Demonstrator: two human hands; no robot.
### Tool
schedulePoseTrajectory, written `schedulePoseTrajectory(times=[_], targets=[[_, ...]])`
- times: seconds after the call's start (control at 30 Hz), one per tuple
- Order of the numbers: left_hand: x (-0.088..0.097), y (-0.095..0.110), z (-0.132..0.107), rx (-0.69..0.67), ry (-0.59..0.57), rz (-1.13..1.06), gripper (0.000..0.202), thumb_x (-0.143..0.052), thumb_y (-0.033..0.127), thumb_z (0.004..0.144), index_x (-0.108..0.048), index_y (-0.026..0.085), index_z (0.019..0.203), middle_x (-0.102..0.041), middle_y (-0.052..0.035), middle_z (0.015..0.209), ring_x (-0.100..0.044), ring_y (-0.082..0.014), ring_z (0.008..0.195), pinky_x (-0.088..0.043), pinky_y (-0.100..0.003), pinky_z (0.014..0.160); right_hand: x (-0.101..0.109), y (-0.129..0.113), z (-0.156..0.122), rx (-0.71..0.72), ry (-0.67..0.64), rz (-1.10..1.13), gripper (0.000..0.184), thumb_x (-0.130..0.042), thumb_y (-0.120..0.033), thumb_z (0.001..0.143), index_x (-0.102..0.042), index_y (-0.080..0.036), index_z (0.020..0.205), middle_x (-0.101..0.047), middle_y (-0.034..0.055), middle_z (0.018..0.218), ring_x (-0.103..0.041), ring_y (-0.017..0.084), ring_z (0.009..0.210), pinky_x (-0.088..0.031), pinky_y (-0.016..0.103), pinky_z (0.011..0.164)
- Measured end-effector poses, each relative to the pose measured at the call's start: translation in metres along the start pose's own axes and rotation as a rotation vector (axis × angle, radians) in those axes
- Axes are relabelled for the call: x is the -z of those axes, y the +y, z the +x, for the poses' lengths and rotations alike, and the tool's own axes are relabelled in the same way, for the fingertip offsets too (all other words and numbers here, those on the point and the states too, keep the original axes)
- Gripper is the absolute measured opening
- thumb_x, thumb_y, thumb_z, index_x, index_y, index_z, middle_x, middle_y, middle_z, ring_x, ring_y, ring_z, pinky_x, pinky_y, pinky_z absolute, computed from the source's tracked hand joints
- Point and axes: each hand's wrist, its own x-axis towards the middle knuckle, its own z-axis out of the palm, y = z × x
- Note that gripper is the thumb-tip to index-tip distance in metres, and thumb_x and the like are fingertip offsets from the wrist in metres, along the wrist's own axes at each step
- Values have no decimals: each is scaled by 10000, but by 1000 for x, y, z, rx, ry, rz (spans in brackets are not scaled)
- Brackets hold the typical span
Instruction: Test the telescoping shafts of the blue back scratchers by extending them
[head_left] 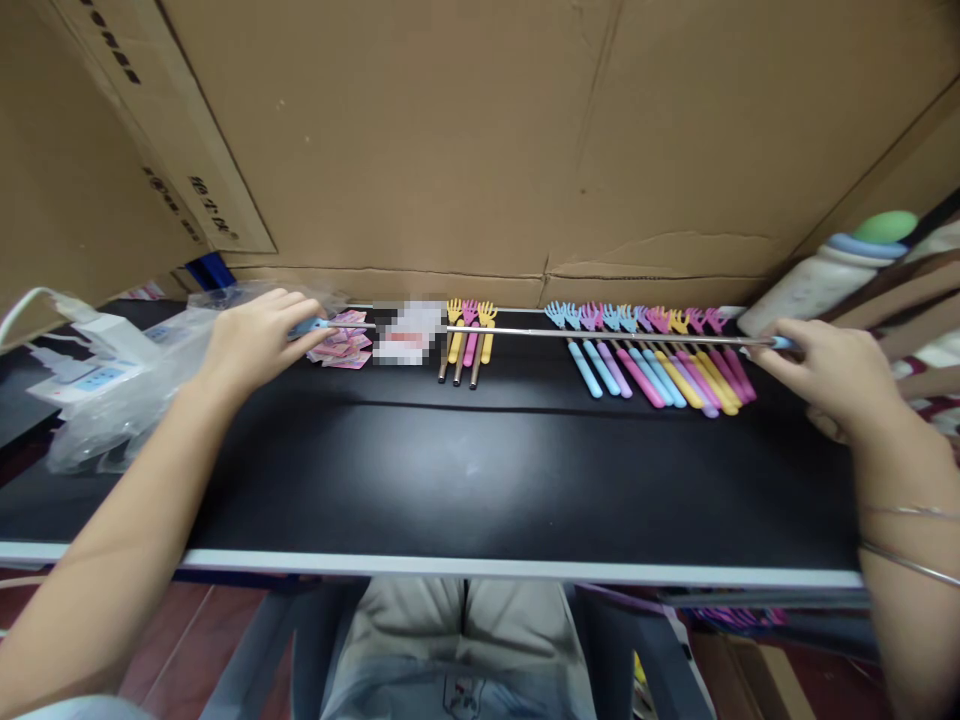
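Note:
Stretched out level between my two hands is a telescopic back scratcher [525, 331] with a thin metal rod and light-blue ends. My left hand [259, 340] is closed around its left end, and my right hand [832, 375] grips the blue part at the right. Fingers partly cover both ends, so I cannot tell which bears the claw. Behind the rod lies a row of several collapsed back scratchers [652, 375] in blue, purple, pink and yellow. Three more scratchers [469, 345], two yellow and one pink, lie left of them with their metal rods showing.
Small pink printed cards [343, 342] and a blurred white packet [409, 335] lie near my left hand. Clear plastic bags [127, 410] and a white power strip [97, 370] occupy the left side. A white bottle [814, 280] stands far right. Cardboard [480, 140] walls the black table [465, 490].

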Motion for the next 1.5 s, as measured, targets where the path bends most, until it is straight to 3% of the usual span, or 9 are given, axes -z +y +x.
schedulePoseTrajectory(times=[0.27, 0.53, 0.67, 0.83, 1.17, 1.3, 1.5], targets=[[1, 1, -1, -6, -12, 7, 331, -314, 446, 946, -531, 210, 861, -580, -24, 833, -483, -160, 831, -261, -238, 560, 1, -7, -5, -132, -23, 19, 233, -474, -447, 694, -557, -234, 741, -569, 78, 599, -445, 192, 544, -261, 275, 498], [4, 4, -1, -16, 63, 92, 383, -302, 472, 942, -525, 217, 764, -595, -17, 746, -491, -164, 773, -260, -252, 550, -1, -11, -4, -136, 144, -69, 305, -419, -470, 728, -579, -212, 699, -535, 77, 536, -449, 190, 528, -232, 261, 485], [12, 32, 10, -57, 76, -29, 391, -351, 491, 922, -576, 225, 747, -626, -18, 725, -527, -164, 727, -259, -262, 537, 13, -55, -8, 14, 188, -53, 380, -395, -477, 783, -645, -193, 804, -616, 102, 611, -505, 192, 562, -215, 261, 495], [26, 78, 25, -101, 117, -135, 348, -382, 452, 918, -616, 250, 758, -647, -28, 726, -575, -178, 713, -270, -279, 526, 34, -125, -22, 231, 175, 56, 321, -406, -430, 832, -619, -213, 730, -588, 58, 532, -521, 176, 527, -168, 254, 496], [49, 151, 34, -230, 208, -199, 267, -437, 409, 915, -608, 247, 790, -605, -16, 661, -544, -167, 633, -189, -277, 470, 54, -211, -46, 466, 193, 115, 294, -346, -328, 896, -591, -253, 751, -634, 17, 560, -544, 160, 481, -120, 243, 464], [50, 166, 40, -222, 232, -239, 250, -462, 408, 906, -603, 250, 773, -590, -16, 634, -535, -164, 614, -162, -286, 462, 61, -228, -47, 495, 167, 112, 290, -340, -326, 907, -570, -248, 750, -642, 4, 576, -542, 154, 467, -101, 242, 445], [47, 167, 42, -239, 261, -242, 280, -446, 434, 909, -597, 242, 771, -591, -9, 629, -547, -150, 592, -173, -290, 460, 67, -225, -48, 494, 82, 99, 288, -334, -315, 906, -593, -243, 802, -663, 29, 630, -570, 156, 529, -127, 255, 467]])
